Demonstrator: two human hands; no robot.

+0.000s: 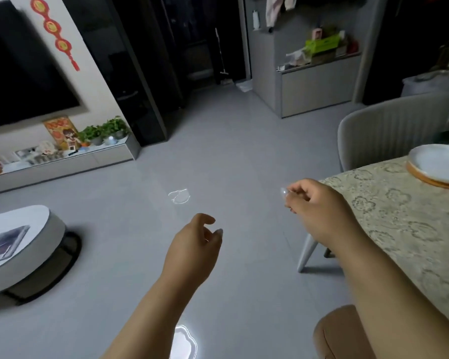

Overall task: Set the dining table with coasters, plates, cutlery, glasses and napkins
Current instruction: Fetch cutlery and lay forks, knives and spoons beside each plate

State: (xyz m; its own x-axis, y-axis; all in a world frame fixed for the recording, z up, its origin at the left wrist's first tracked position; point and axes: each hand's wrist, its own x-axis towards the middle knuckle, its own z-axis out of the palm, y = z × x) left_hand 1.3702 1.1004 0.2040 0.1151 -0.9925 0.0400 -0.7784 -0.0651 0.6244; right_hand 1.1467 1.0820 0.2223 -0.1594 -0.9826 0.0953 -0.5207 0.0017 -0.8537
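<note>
**A:** Nearest you, down by the bottom edge, your own knee (347, 335) in tan cloth, and both bare forearms reaching out over a smooth, glossy grey floor (231, 156) with bright ceiling-light reflections on it.

**B:** And your left hand (192, 251)? Loosely curled, fingers half bent, nothing in it. It hangs over the floor, well clear of the table.

**A:** Your right hand (319, 203) sits right at the table's corner, fingers pinched together. There's a pale glint at the fingertips, but it's too blurred; I can't tell whether you're gripping something small or nothing at all.

**B:** The dining table (399, 229) runs along your right, draped in a beige cloth with a woven floral pattern, soft and matte.

**A:** On it at the far right, one place is begun: a round white plate (443, 161), glazed and shallow, resting on a round tan coaster (423, 178) that peeks out beneath its rim. A grey ribbed chair (389, 130) stands behind.

**B:** No cutlery, glasses or napkins visible, so I'd judge you're early on, between fetches.

**A:** Next, you'd likely need more pieces brought over and laid beside that plate; mind the cloth, it could slide.
</note>
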